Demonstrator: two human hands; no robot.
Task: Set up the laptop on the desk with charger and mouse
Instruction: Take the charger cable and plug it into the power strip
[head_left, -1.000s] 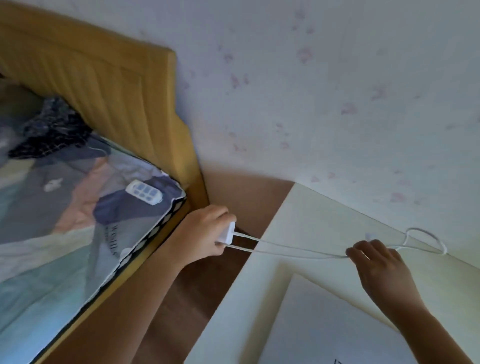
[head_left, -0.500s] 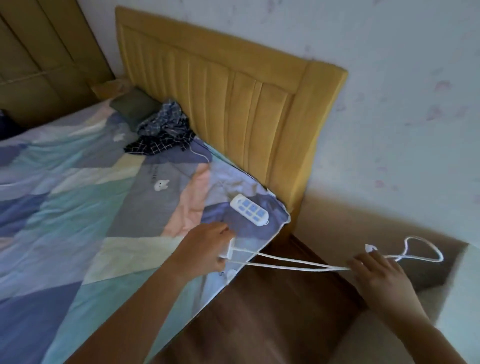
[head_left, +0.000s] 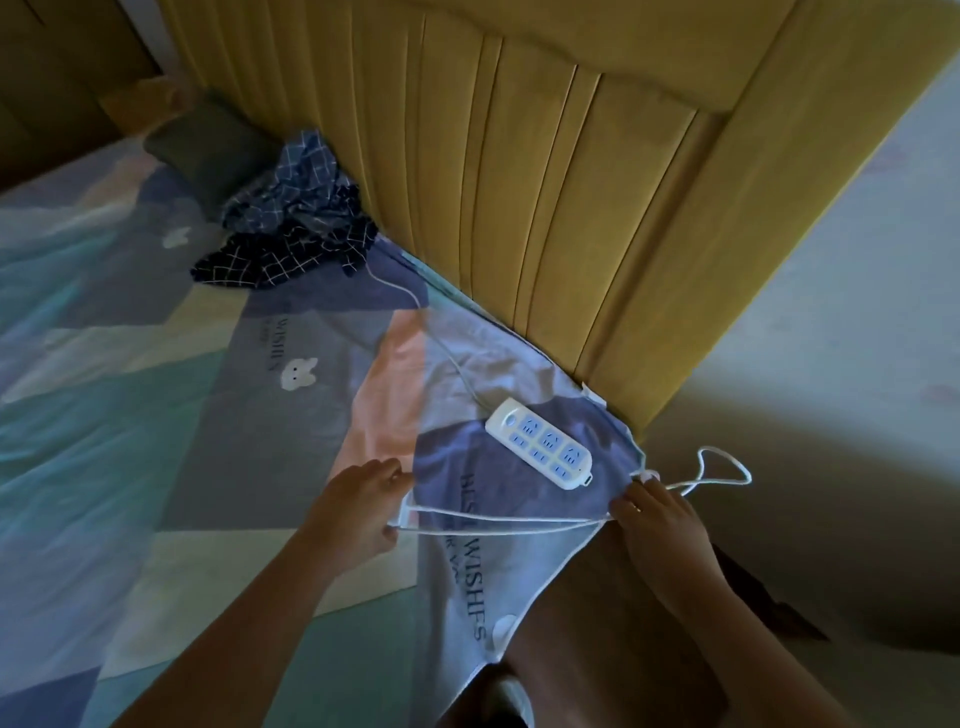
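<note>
You are holding the charger (head_left: 402, 512) in your left hand (head_left: 358, 512), fingers curled round its white block, because the power strip (head_left: 540, 449) lying on the bedsheet (head_left: 208, 467) is the nearest place to plug it in; that is my reading of why you are bringing it here. The block is hanging just left of the power strip, below its near end and not touching it. Your right hand (head_left: 657, 525) is pinching the charger cable (head_left: 509, 522) just right of the strip, off the corner of the bed, so the 2 white strands are running taut between your hands instead of tangling. A spare loop of cable is sticking out past your right fingers, further right of the strip. Both forearms are reaching forward and down, the left over the sheet, the right over the floor. The strip's own cord is trailing away from it toward the crumpled checked cloth (head_left: 291, 234) by the yellow headboard (head_left: 571, 182). Laptop, mouse and desk are not showing.
</note>
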